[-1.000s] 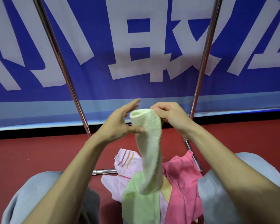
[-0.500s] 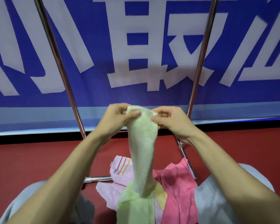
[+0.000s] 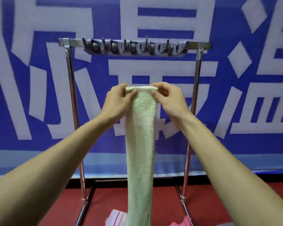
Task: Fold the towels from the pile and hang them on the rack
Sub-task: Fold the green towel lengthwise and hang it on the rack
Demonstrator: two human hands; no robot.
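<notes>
A pale green towel, folded into a long narrow strip, hangs straight down in front of me. My left hand pinches its top left corner and my right hand pinches its top right corner. Both hands hold the folded top edge level, below the top bar of the metal rack. A row of grey clips hangs on that bar. At the bottom edge, a pink striped towel and a pink towel of the pile peek out.
The rack's two chrome uprights stand left and right of my hands, with base bars on the red floor. A blue banner with large white characters fills the wall behind the rack.
Both hands have lifted the green towel up clear of the pile, and my view has tilted up so the rack's top bar and clips show. The pile has dropped to the frame's bottom edge.
</notes>
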